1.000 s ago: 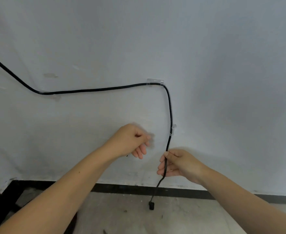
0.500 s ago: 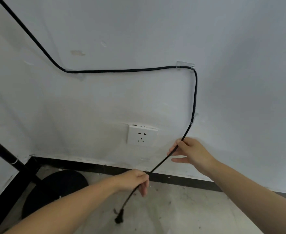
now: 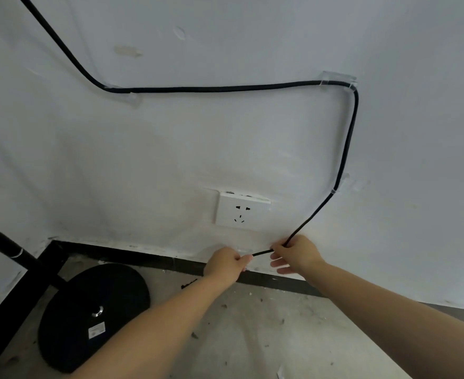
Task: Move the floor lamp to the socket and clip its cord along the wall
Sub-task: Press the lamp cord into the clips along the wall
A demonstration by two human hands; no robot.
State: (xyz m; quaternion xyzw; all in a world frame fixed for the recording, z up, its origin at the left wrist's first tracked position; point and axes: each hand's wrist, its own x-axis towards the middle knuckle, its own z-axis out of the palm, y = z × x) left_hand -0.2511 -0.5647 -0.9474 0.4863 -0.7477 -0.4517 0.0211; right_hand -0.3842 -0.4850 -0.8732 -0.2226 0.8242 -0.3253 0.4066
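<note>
below the socket (image 3: 242, 211) i see the cord (image 3: 347, 149), clipped along the wall, end in my left hand (image 3: 225, 262), fisted on it; right hand (image 3: 296, 253) pinches it, lower fingers loose. light, limp; i'd grip near the hidden plug.

My one camera sits on my head, facing forward and down, close to the wall (image 3: 252, 146). It takes in my forearms, the skirting and the floor (image 3: 280, 337) below.
</note>
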